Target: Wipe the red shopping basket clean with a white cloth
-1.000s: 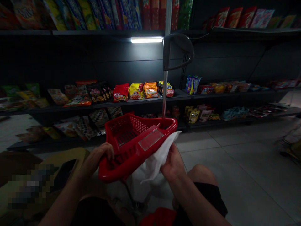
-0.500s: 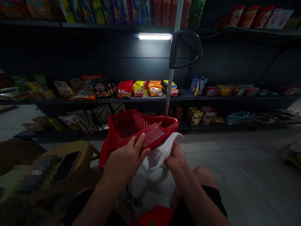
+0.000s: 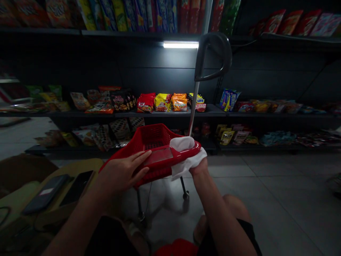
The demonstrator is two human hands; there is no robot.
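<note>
A red plastic shopping cart (image 3: pixel 160 173) stands in front of me, with a perforated basket and thin legs on wheels. My left hand (image 3: pixel 121 170) lies on the near rim at its left part, fingers stretched out and touching the clear panel (image 3: pixel 160 155). At the rim's right end, my right hand (image 3: pixel 199 167) grips a white cloth (image 3: pixel 183 168). The cloth is wrapped over and under the rim there, and part of it shows on top. My right fingers are mostly hidden by cloth and rim. A metal pole (image 3: pixel 194 103) rises from the cart, bearing a grey loop handle (image 3: pixel 227 58).
Two phone-like devices, one grey (image 3: pixel 46 193) and one black (image 3: pixel 77 188), lie on a yellowish stool (image 3: pixel 89 165) at left. Dark shelves (image 3: pixel 170 113) with snack packets (image 3: pixel 162 102) span the back, under a lit tube (image 3: pixel 181 44). Tiled floor (image 3: pixel 226 181) lies to the right.
The cloth has come up over the top of the rim's right end. My left hand has slid left along the rim. The cart has turned slightly, and the view has shifted left.
</note>
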